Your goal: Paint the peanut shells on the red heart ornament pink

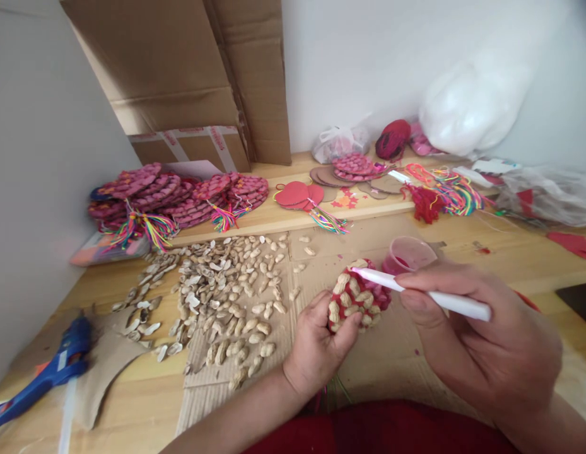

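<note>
My left hand is closed on the edge of a red disc covered with peanut shells, its thumb lying over the front. Some shells on the disc's right side are pink; the others are bare tan. My right hand grips a white pen-like paintbrush, whose pinkish tip touches the upper part of the disc. Just behind the disc stands a small clear cup with pink paint in it.
Loose peanut shells spread over cardboard at left. A blue glue gun lies farther left. Along the back are stacked pink shell discs, red discs, coloured tassels, red yarn and plastic bags.
</note>
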A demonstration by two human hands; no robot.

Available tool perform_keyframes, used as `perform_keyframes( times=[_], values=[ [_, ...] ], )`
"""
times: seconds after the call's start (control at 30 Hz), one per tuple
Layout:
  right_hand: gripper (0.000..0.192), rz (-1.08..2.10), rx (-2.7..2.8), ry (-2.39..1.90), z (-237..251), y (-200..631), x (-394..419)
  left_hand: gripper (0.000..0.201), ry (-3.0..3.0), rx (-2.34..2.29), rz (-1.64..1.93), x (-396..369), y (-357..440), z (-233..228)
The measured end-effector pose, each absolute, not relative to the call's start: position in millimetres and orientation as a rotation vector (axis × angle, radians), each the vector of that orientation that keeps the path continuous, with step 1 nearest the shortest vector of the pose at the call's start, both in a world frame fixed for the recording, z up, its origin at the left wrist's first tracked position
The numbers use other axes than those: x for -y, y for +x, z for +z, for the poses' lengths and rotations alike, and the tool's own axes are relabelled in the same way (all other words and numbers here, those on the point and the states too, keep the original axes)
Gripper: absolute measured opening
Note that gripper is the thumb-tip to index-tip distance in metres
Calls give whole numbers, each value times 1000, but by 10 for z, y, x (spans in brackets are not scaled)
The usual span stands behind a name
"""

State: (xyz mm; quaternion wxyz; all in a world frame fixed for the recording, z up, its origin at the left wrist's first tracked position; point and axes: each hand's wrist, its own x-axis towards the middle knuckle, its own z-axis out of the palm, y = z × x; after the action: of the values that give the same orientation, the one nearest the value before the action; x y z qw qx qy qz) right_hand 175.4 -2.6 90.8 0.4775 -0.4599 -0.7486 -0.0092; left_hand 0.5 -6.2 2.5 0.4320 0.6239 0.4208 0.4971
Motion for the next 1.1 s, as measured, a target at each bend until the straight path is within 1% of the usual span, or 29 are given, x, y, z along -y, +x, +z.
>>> perform_keyframes(
  times=[0.13, 0.4, 0.6, 0.93, 1.1],
  values=[
    [26, 6, 1783, -1159, 863, 1809, 22, 12, 1558, -1062, 1231, 64, 4, 0],
    [13, -71, 1863, -1154, 960, 1744, 38, 13, 1582, -1080, 1234, 62, 2, 17],
    [20, -73, 1827, -1159, 913, 1791, 40, 15, 1602, -1080, 1229, 56, 0, 5],
    [14, -76, 1875, -1103, 957, 1761, 23, 13, 1623, -1088, 1233, 50, 8, 29],
    [25, -46, 1817, -1118, 898, 1789, 22, 14, 1632, -1100, 1240, 49, 4, 18]
  ],
)
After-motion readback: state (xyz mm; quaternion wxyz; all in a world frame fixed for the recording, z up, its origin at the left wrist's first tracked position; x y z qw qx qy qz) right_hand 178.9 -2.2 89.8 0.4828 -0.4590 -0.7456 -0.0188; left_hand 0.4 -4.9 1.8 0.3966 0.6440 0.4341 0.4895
